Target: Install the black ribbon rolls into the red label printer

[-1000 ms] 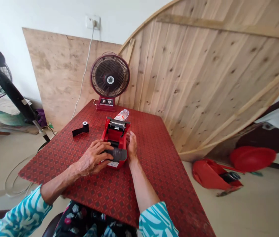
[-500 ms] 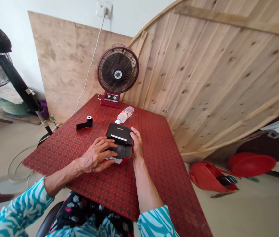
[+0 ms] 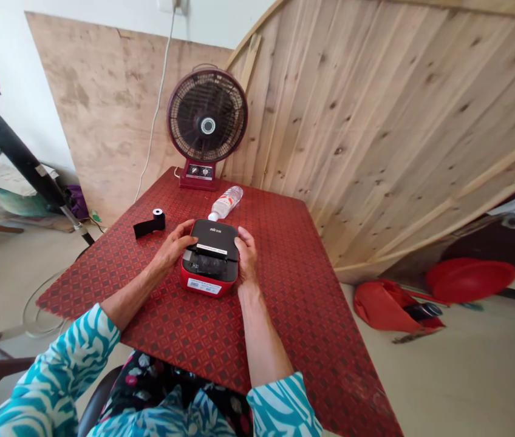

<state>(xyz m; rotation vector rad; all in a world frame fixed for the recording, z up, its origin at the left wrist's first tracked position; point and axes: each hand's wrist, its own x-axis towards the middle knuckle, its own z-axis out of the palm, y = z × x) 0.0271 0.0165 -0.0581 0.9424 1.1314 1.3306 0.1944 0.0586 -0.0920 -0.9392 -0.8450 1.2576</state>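
Patterned sleeves of teal and white (image 3: 57, 364) are seen at the bottom of the view, with bare forearms extended from them towards the centre. A compact label printer (image 3: 214, 240) is set on the tabletop (image 3: 280, 340), directly ahead of the forearms. Its smooth black lid is closed over a rounded, glossy red body, and a white barcode sticker (image 3: 203, 286) is fixed to the front. The printer is gripped from both sides: the fingers of the left hand (image 3: 173, 247) are spread and curved over its left edge, and the right hand (image 3: 247, 256) is clasped against its right edge. Nothing is pinched.

The tabletop is covered in a red and black diamond-patterned material. Left of the printer, a roll of black ribbon (image 3: 152, 222) with a white core lies near the left hand. Just beyond the printer, a clear plastic bottle (image 3: 226, 203) lies on its side. Farther back, a desk fan (image 3: 207, 124) with a dark, round wire guard and a red base stands against a plywood sheet (image 3: 102, 103) and a large, rounded plank panel (image 3: 389, 139).
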